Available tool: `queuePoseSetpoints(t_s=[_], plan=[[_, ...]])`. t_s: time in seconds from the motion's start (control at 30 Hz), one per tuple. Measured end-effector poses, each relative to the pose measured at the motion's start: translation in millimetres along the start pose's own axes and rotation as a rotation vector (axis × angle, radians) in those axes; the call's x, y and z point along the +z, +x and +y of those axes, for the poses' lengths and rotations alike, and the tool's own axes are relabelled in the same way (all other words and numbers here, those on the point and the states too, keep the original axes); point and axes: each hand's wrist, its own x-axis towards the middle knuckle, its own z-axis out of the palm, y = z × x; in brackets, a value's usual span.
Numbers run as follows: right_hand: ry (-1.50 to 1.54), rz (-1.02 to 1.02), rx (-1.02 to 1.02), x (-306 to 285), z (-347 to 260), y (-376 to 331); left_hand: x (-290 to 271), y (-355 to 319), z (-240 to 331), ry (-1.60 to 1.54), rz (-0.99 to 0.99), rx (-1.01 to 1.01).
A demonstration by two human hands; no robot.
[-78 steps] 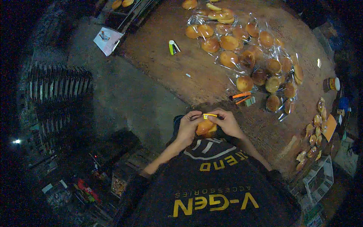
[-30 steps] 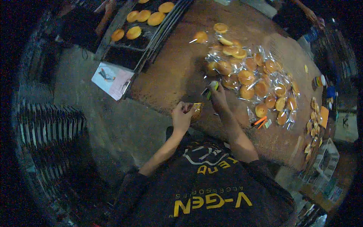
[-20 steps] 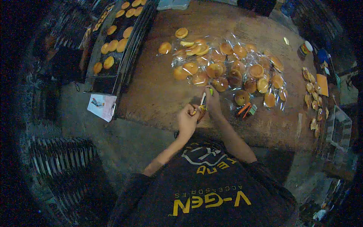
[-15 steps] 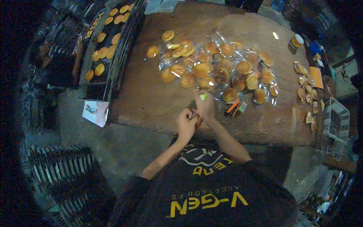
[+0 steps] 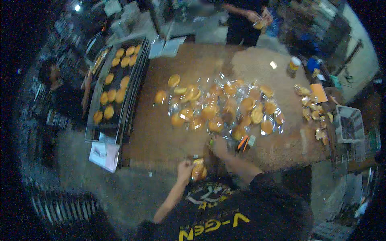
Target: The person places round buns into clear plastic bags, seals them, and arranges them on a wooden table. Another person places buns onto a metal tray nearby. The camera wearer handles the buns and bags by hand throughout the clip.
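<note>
My left hand is closed on the top of a bagged bun, which hangs in clear plastic at the table's near edge, in front of my shirt. Smeared by motion, my right hand reaches over the table toward the nearest bagged buns; its fingers cannot be made out. A small bright green thing shows at that hand, too blurred to name. Just beyond it, round golden buns in clear bags lie in a wide loose group. An orange-handled tool lies to the right of the hand.
A dark tray of unwrapped buns stands at left, with a person beside it. Across the table, another person's hands hold something small. At right are a lidded jar, several small packed pieces and a white crate.
My hands were together and have parted: the right moved away from the left, which keeps the bagged bun. The view has tilted up, bringing the person across the table further into sight.
</note>
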Motion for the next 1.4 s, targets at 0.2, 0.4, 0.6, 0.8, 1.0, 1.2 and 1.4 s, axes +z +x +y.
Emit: queuePoseSetpoints(t_s=[0.2,0.4,0.6,0.8,1.0,1.2,1.4], plan=[[0.354,0.213,-0.224,-1.6,-50.4,-18.6,-55.5,39.1,-14.6,-0.346,-0.128,0.098],[0.875,-0.372,0.229,-52.7,-110.4,-73.5,-41.3,77.5,-17.1,-0.466,-0.335,0.018],[1.936,0.295,0.194,-224.2,-89.7,-39.3,-29.8,95.5,22.4,-0.707,-0.479,-0.162],[2.358,-0.148,-0.147,-226.3,-180.7,-48.2,-25.3,88.6,45.1,-0.588,-0.341,-0.073],[2.183,-0.102,0.292,-195.1,-152.6,-42.8,-32.3,76.7,42.1,-0.464,-0.245,-0.040],[1.795,-0.326,0.890,-142.9,-90.3,-29.4,-37.7,73.0,40.5,-0.283,-0.063,0.061],[1.514,0.135,0.883,-107.9,120.4,-40.2,-34.3,72.4,44.8,-0.322,0.004,0.071]])
